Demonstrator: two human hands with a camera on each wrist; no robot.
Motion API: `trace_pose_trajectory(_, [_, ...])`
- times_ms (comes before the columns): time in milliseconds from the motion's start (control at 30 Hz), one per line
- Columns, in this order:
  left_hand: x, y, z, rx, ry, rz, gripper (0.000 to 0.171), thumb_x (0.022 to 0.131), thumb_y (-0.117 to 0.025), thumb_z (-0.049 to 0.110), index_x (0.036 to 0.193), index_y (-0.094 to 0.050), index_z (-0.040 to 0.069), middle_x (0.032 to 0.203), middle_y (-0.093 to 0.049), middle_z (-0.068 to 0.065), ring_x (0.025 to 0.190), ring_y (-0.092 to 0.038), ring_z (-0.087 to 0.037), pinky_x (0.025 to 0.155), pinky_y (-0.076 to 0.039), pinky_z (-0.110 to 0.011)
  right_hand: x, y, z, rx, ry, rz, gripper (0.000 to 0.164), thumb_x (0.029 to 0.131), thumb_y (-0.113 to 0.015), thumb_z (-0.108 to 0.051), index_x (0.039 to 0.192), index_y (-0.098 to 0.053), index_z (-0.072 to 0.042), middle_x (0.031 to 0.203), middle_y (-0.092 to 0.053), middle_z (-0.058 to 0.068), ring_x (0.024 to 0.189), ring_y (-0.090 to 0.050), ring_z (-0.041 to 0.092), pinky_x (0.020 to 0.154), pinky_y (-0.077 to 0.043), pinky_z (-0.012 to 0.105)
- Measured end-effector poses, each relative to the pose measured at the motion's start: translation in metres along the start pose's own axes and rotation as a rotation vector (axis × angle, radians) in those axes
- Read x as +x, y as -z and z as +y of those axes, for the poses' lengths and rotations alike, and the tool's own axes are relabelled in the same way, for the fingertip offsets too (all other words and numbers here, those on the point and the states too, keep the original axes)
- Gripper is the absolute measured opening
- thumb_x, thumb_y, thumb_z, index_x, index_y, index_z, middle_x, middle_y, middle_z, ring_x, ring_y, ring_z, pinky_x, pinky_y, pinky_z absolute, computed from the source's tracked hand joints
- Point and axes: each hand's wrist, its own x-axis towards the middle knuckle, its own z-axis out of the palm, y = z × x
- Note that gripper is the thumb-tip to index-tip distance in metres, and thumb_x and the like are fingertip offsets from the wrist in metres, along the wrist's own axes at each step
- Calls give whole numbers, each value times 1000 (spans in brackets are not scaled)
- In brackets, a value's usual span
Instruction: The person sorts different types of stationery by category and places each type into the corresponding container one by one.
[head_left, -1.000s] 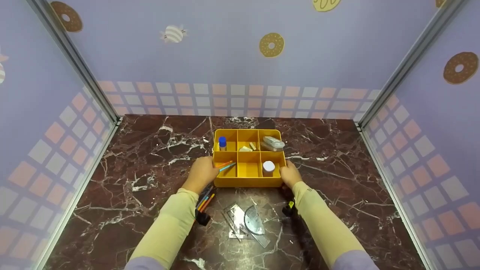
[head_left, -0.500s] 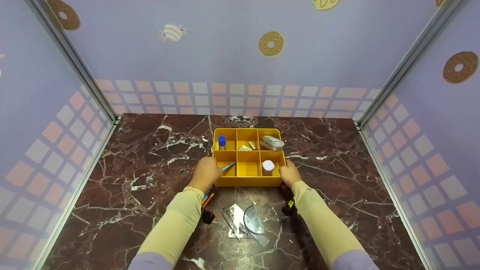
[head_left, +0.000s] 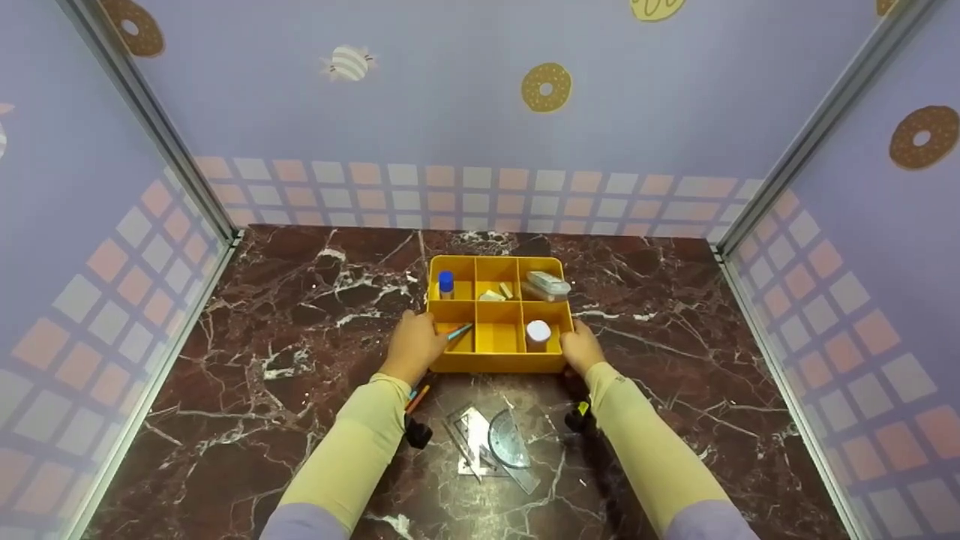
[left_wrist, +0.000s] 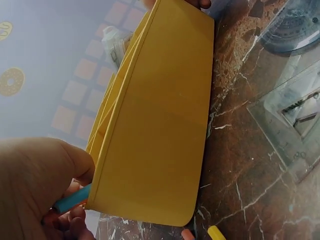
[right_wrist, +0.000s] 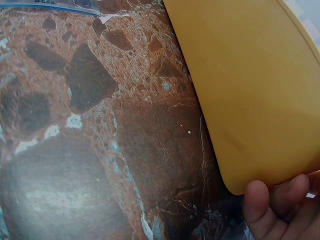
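A yellow six-compartment organizer tray (head_left: pixel 499 363) stands on the marble-patterned table. At its left side my left hand (head_left: pixel 412 346) grips the wall, the thumb over the rim. A blue pen (left_wrist: pixel 72 199) pokes out over that wall under the thumb, its other end in the front left compartment; my hand hides most of an orange pen there. My right hand (head_left: pixel 582 347) holds the right side, fingertips (right_wrist: pixel 256 196) at the bottom corner. Inside are a blue-capped glue stick (head_left: pixel 446 283), white eraser-like pieces (head_left: pixel 492 296), a clear case (head_left: pixel 549 285) and a white-lidded jar (head_left: pixel 538 334).
In front of the tray lie a clear protractor (head_left: pixel 509 442), a set square (left_wrist: pixel 295 117) and other clear rulers. More pens (head_left: pixel 418 397) lie by my left wrist, partly under the sleeve. Patterned walls enclose the table at the back and both sides.
My left hand has shifted slightly inward along the tray's left side, covering most of the orange pen and part of the blue one. The right hand and tray stay nearly in place.
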Motion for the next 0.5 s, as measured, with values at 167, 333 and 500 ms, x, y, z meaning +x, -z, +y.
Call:
trace_pose_trajectory(167, [-2,4,-1,-33,-18,37,13,89,-63,18,82,-61,8,87,-55,-13,79,-56,-33,71,-47,-46,-1,0,-1,4,-1,-1,50,87,-41,-12,135,-53,0,112,-62,26,71,-60,32,39,-48,36])
trace_pose_trajectory(333, [-3,15,-6,-81,-55,106,13,90,-58,17,90,-66,6,88,-57,-14,82,-57,-34,74,-47,-47,-2,1,-1,4,-8,-5,53,88,-41,-13,138,-52,-1,115,-62,26,74,-61,32,39,-48,36])
trace_pose_trajectory(500, [-7,33,-21,-192,-26,133,17,89,-55,12,98,-66,4,92,-63,-15,85,-59,-34,77,-49,-48,-2,1,-1,0,-16,-11,54,88,-41,-13,140,-51,-2,118,-61,26,73,-60,31,40,-48,36])
